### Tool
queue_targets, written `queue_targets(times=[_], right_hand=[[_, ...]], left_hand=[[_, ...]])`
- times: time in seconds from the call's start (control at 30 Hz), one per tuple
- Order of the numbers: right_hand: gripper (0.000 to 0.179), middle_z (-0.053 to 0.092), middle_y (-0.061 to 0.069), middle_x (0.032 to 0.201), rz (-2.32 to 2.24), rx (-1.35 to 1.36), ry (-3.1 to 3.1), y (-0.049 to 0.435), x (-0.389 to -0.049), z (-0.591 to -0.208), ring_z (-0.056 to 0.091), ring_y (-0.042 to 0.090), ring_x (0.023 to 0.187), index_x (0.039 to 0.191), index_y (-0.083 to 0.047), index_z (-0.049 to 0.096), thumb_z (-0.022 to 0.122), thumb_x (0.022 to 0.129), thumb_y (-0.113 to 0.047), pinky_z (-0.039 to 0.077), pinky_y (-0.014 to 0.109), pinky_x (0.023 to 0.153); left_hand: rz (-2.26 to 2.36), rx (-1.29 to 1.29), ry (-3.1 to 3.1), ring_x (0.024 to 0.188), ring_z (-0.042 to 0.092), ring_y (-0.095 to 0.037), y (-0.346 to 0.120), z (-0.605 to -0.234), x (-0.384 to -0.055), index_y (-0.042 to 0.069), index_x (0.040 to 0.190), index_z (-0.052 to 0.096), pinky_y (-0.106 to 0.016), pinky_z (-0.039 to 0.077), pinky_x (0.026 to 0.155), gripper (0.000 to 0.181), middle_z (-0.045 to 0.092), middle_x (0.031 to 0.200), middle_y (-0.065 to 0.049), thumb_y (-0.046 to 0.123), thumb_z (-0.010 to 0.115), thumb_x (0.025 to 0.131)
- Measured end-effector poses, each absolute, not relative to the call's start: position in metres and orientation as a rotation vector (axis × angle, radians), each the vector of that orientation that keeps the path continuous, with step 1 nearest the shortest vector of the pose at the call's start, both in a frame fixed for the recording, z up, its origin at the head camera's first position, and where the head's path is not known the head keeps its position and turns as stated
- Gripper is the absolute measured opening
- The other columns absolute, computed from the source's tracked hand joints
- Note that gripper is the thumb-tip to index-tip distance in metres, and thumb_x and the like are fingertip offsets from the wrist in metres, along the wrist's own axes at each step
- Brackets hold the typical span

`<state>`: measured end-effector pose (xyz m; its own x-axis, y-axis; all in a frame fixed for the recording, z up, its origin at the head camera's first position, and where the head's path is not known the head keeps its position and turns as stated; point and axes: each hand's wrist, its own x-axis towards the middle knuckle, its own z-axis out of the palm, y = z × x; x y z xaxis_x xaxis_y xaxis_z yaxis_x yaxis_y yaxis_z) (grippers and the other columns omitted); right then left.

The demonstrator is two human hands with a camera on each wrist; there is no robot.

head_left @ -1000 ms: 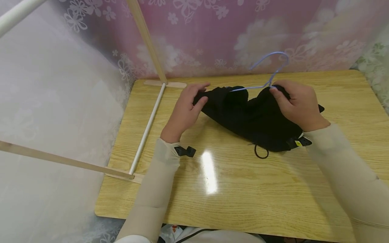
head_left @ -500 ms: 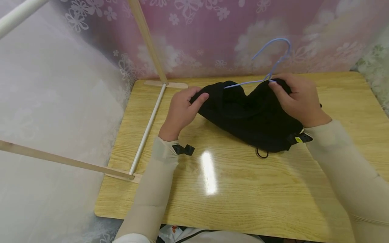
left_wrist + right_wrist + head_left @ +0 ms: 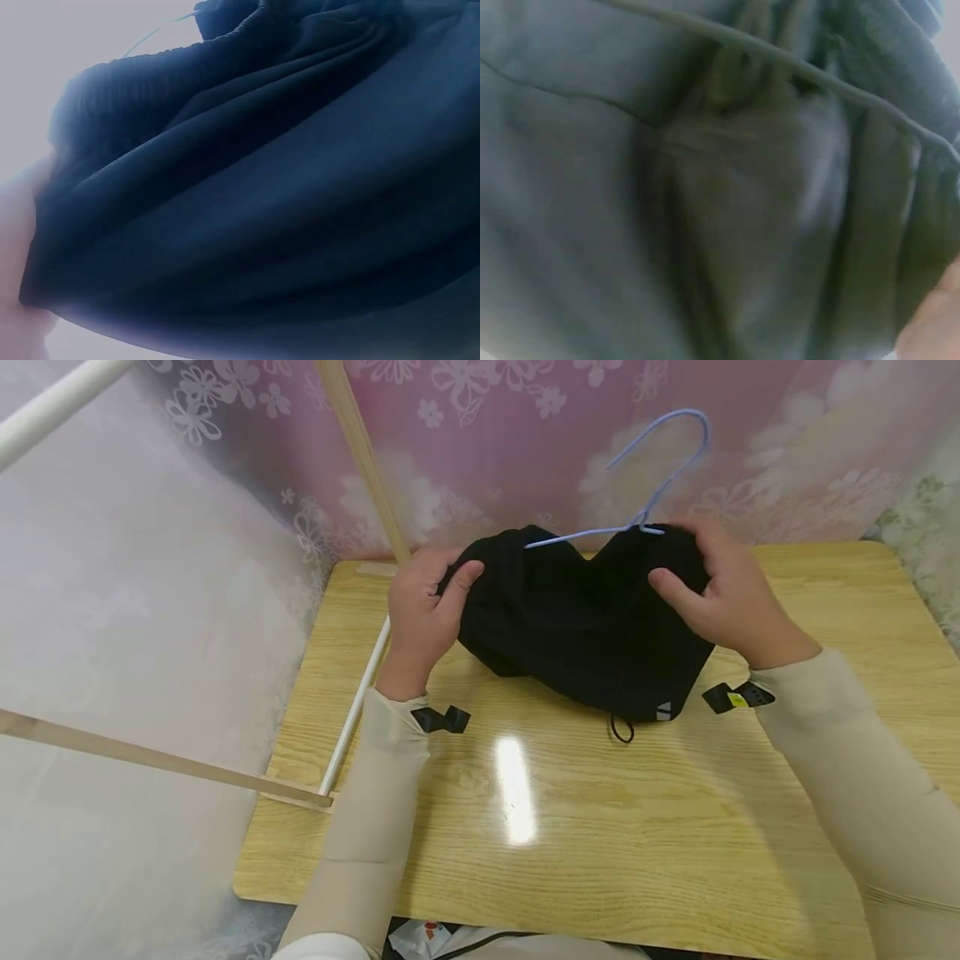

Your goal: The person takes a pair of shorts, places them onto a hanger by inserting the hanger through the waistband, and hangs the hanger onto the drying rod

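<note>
Black shorts (image 3: 577, 627) with a gathered elastic waistband (image 3: 142, 86) are stretched between my two hands above the table. A blue wire hanger (image 3: 585, 533) sits in the waist opening, its hook (image 3: 705, 435) pointing up; the ends of its bar are hidden in the cloth. My left hand (image 3: 423, 602) grips the left end of the waistband, thumb in front. My right hand (image 3: 723, 597) grips the right end beside the hanger's neck, fingers behind the cloth. A small light logo (image 3: 663, 711) and a cord loop (image 3: 622, 729) show at the lower edge.
A rack stands at the left, with wooden posts (image 3: 367, 460), a white lower rod (image 3: 356, 702) and a white upper rod (image 3: 56, 410). Beneath is a wood-grain table (image 3: 600, 827). A flowered pink curtain (image 3: 480, 460) hangs behind it.
Both hands have raised the shorts and hanger and shifted them left toward the rack. The right thumb has moved off the hanger's neck, and the shorts spread wider.
</note>
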<state>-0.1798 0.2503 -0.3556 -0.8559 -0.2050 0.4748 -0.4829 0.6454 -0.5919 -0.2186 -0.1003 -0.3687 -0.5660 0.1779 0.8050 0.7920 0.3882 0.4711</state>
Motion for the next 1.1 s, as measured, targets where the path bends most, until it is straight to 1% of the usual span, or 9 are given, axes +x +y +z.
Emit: queue_targets(times=[0.2,0.33,0.43,0.5,0.6,0.73,0.83,1.0,1.1], right_hand=[[0.057,0.055,0.014,0.147,1.014,0.604,-2.304,0.246,-0.182,-0.349,0.046,0.032,0.138,0.149,-0.008,0.053,0.062,0.1,-0.035,0.027,0.034,0.12],[0.056,0.063,0.02,0.136,0.908,0.718,-2.172,0.237,-0.184,-0.341,0.053,0.036,0.129,0.141,0.0,0.059,0.061,0.102,-0.041,0.032,0.035,0.116],[0.047,0.068,0.023,0.121,0.877,0.762,-2.106,0.227,-0.185,-0.333,0.058,0.038,0.117,0.128,0.003,0.066,0.061,0.103,-0.037,0.037,0.035,0.11],[0.04,0.07,0.022,0.112,0.882,0.755,-2.076,0.22,-0.185,-0.328,0.06,0.034,0.11,0.118,0.004,0.07,0.062,0.104,-0.032,0.039,0.033,0.106],[0.027,0.071,0.019,0.101,0.925,0.727,-2.055,0.212,-0.185,-0.323,0.06,0.019,0.103,0.106,0.004,0.074,0.065,0.103,-0.021,0.04,0.028,0.1],[0.016,0.072,-0.002,0.097,1.003,0.672,-2.095,0.204,-0.181,-0.321,0.056,-0.002,0.1,0.096,0.003,0.076,0.069,0.1,-0.01,0.039,0.02,0.091],[0.016,0.067,-0.013,0.093,1.062,0.642,-2.153,0.2,-0.177,-0.319,0.055,-0.004,0.092,0.089,0.005,0.073,0.066,0.1,-0.005,0.038,0.019,0.083],[0.015,0.063,0.001,0.085,1.053,0.606,-2.199,0.199,-0.173,-0.318,0.049,0.0,0.085,0.089,0.005,0.068,0.064,0.101,-0.003,0.035,0.02,0.079],[0.014,0.062,-0.007,0.089,1.021,0.592,-2.205,0.199,-0.172,-0.318,0.049,-0.003,0.09,0.093,0.005,0.069,0.063,0.101,-0.004,0.034,0.02,0.081]], left_hand=[[-1.15,-0.839,-1.918,0.087,0.066,-0.027,-0.103,-0.36,-0.217,0.0,0.097,0.076,-0.039,0.052,0.082,0.01,0.073,0.092,-0.012,0.009,0.076,0.093],[-1.126,-0.879,-1.883,0.081,0.064,-0.027,-0.105,-0.357,-0.216,0.0,0.094,0.075,-0.039,0.051,0.079,0.008,0.071,0.088,-0.012,0.008,0.076,0.093],[-1.131,-0.888,-1.873,0.082,0.064,-0.027,-0.105,-0.356,-0.215,0.0,0.095,0.075,-0.039,0.05,0.079,0.011,0.071,0.088,-0.013,0.011,0.075,0.094],[-1.137,-0.892,-1.871,0.082,0.064,-0.027,-0.105,-0.357,-0.215,0.001,0.096,0.075,-0.039,0.05,0.079,0.012,0.071,0.088,-0.012,0.013,0.074,0.094],[-1.151,-0.884,-1.879,0.083,0.065,-0.026,-0.104,-0.359,-0.214,0.001,0.098,0.077,-0.039,0.05,0.079,0.012,0.072,0.088,-0.011,0.012,0.076,0.093],[-1.175,-0.874,-1.893,0.085,0.066,-0.024,-0.101,-0.361,-0.213,0.003,0.099,0.078,-0.038,0.051,0.079,0.01,0.073,0.089,-0.01,0.011,0.077,0.093],[-1.189,-0.874,-1.912,0.088,0.068,-0.023,-0.1,-0.363,-0.212,0.003,0.099,0.078,-0.038,0.053,0.082,0.01,0.074,0.092,-0.009,0.012,0.077,0.094],[-1.219,-0.878,-1.959,0.093,0.07,-0.022,-0.1,-0.362,-0.21,0.003,0.101,0.078,-0.036,0.055,0.087,0.013,0.075,0.096,-0.009,0.014,0.076,0.095],[-1.202,-0.873,-2.004,0.094,0.07,-0.021,-0.101,-0.359,-0.207,0.003,0.103,0.078,-0.035,0.054,0.087,0.015,0.075,0.098,-0.008,0.017,0.075,0.097]])
